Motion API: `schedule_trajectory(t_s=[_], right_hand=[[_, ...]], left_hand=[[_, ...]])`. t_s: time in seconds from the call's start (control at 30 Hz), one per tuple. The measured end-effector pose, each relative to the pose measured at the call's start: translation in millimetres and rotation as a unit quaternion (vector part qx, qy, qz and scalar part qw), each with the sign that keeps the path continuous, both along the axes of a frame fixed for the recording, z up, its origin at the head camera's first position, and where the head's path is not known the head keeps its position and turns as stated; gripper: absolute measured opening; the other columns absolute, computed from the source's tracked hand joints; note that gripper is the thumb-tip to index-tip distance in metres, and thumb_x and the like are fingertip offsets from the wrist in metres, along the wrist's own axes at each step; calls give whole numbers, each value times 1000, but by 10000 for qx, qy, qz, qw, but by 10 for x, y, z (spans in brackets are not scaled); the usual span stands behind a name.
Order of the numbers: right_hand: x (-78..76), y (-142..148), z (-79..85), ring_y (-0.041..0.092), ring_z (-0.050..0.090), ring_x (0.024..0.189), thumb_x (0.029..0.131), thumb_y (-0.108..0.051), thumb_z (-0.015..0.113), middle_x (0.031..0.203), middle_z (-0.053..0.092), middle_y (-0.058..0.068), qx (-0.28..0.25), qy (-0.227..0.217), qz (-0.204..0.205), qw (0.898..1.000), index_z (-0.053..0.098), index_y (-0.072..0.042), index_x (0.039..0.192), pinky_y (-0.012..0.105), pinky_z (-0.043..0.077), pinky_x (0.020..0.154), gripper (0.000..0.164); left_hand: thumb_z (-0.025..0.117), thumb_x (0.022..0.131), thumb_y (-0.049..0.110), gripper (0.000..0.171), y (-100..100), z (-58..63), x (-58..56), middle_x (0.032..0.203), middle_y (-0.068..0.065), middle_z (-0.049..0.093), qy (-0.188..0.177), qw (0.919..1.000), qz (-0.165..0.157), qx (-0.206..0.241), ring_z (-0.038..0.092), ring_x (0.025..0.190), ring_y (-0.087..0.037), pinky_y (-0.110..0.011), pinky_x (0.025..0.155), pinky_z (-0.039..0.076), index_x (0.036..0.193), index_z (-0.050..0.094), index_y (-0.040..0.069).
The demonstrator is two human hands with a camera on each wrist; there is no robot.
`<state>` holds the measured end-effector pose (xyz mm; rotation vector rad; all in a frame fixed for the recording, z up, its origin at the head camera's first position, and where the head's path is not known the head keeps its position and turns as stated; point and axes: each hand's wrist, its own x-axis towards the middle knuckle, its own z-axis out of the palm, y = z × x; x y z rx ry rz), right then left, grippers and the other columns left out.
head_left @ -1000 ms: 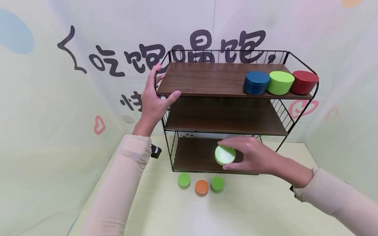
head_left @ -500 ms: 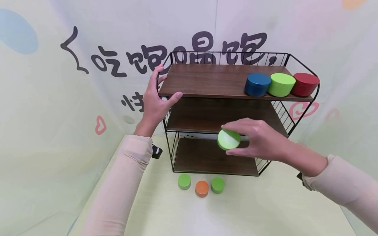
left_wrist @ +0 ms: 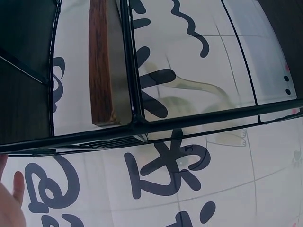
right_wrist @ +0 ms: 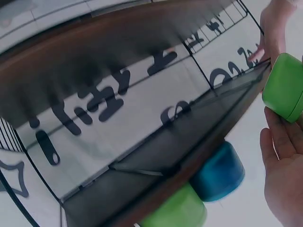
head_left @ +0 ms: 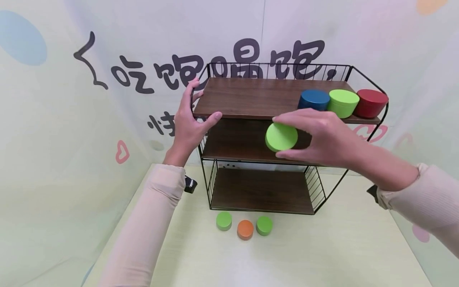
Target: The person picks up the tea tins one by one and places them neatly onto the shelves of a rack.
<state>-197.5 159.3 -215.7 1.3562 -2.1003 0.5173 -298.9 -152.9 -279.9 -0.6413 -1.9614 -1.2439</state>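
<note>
A black wire rack with dark wood shelves [head_left: 247,95] stands against the wall. At its upper left corner, my left hand [head_left: 188,129] grips the top tier, fingers round the side wire and thumb along the front edge. My right hand [head_left: 324,135] pinches a light green round tin [head_left: 281,136] by its sides, in front of the middle tier; the right wrist view shows this green tin [right_wrist: 284,87] too. On the top tier's right end sit a blue tin [head_left: 314,99], another light green tin [head_left: 343,104] and a red tin [head_left: 371,103], side by side.
On the pale table [head_left: 322,247], before the rack's foot, are a green tin [head_left: 224,221], an orange tin [head_left: 245,230] and a second green tin [head_left: 264,226]. Behind the rack hangs a pale backdrop [head_left: 150,24] with dark lettering.
My right hand has lifted the light green tin from in front of the bottom tier to in front of the middle tier. The left hand keeps its grip on the rack.
</note>
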Motion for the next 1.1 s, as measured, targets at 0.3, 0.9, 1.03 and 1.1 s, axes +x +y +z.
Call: schedule_trajectory(t_s=[0.3,0.9,1.03,1.1], right_hand=[[-99,-28,83,28,67,109,60,-18,96,118,71,14,286,9,-255,9993,68,2,122,23,49,93,72],[-227,14,246,32,68,104,63,-14,94,115,71,16,234,155,-605,9978,68,3,122,46,56,82,67],[-252,22,272,35,68,103,64,-12,93,114,71,18,174,19,-789,9967,68,3,122,50,56,81,65],[-268,26,278,36,67,104,65,-13,93,114,71,18,162,-37,-878,9960,68,2,122,51,56,80,64]], left_hand=[[84,74,27,90,-16,-20,-7,156,7,39,-43,10000,-62,45,52,130,-10,-29,102,40,151,38,16],[79,79,24,83,62,148,250,157,-2,39,-248,9995,-100,149,51,132,-20,-31,102,40,149,37,6],[79,79,21,83,69,152,250,157,-4,38,-217,9997,-104,97,51,133,-24,-32,102,40,148,37,4],[79,79,22,83,77,163,265,157,-6,38,-232,9996,-116,104,51,133,-24,-31,102,40,148,37,4]])
